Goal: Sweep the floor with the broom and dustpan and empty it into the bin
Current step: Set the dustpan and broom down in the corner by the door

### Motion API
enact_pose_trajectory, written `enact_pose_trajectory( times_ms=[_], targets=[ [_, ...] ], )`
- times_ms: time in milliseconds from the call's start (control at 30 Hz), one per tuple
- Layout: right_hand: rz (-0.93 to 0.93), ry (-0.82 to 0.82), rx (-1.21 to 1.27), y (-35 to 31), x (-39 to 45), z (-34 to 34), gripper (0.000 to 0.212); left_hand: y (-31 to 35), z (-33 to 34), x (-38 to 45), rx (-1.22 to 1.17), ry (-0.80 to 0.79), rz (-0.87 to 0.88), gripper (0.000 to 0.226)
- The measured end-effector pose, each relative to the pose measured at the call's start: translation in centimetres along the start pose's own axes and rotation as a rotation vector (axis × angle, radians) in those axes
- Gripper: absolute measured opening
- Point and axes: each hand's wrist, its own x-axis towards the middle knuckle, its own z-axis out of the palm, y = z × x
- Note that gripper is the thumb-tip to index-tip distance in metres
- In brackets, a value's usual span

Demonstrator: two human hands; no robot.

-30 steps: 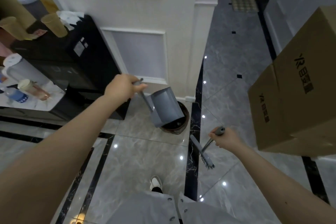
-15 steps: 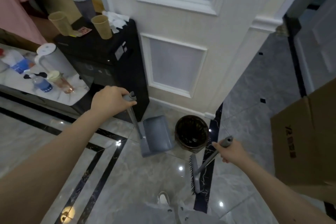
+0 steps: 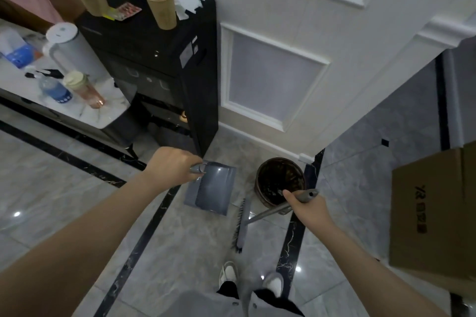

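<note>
In the head view, the left hand [image 3: 175, 165] is clenched round the top of the dustpan handle, and the grey dustpan [image 3: 210, 188] hangs or rests low over the floor [image 3: 77, 203] near the centre of the picture, just at 9 o'clock of the dark round bin [image 3: 279, 179]. The right hand [image 3: 305, 204] grips the end of the broom's handle, so that the broom [image 3: 242, 224] slants down to its brush head at 7 o'clock of the bin, just beside the pan's lower right corner but apart from it. The bin stands by the white panelled wall [image 3: 275, 80], with a black cabinet [image 3: 164, 64] at 10 o'clock of the pan and a cardboard box [image 3: 435, 213] at the far right. To do this step well, I judge that the pan's front lip should sit flat on the tile, with the handle held steady, and that the broom should draw short strokes toward it; whether the lip touches the floor now cannot be told. Compared with a second ago, the pan is no longer tipped over the bin's mouth but has come down to the bin's left, and the broom head has turned to lie nearly upright in the picture, closer to the pan.
</note>
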Motion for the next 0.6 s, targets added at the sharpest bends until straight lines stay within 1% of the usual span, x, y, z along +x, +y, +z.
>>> enact_pose_trajectory(
  times_ms=[33, 100, 167, 267, 333, 400, 500, 600],
  targets=[
    [0.003, -0.002, 0.029, -0.5, 0.4, 0.1, 0.032, 0.1, 0.4, 0.7, 0.015, -0.025, 0.023, 0.017],
    [0.026, -0.021, 0.104, -1.4, 1.2, 0.4, 0.023, 0.5, 1.1, 1.5, 0.049, -0.096, 0.084, 0.028],
    [0.058, -0.055, 0.138, -2.2, 2.3, 0.6, 0.021, 1.1, 1.6, 2.7, 0.067, -0.145, 0.135, 0.035],
    [0.073, -0.101, 0.132, -3.4, 4.5, 0.5, 0.026, 1.9, 1.6, 5.3, 0.095, -0.191, 0.197, 0.034],
    [0.078, -0.158, 0.189, -4.4, 6.2, 0.3, 0.025, 2.3, 1.3, 7.3, 0.153, -0.217, 0.232, 0.029],
    [0.084, -0.221, 0.189, -5.6, 7.6, -0.3, 0.023, 2.5, 1.4, 9.1, 0.2, -0.256, 0.307, 0.026],
    [0.066, -0.254, 0.113, -6.9, 10.2, -1.3, 0.038, 2.6, 1.6, 12.4, 0.284, -0.314, 0.444, 0.026],
    [-0.016, -0.255, -0.035, -7.7, 13.0, -2.0, 0.052, 2.3, 2.1, 15.4, 0.344, -0.349, 0.472, 0.028]
  ],
)
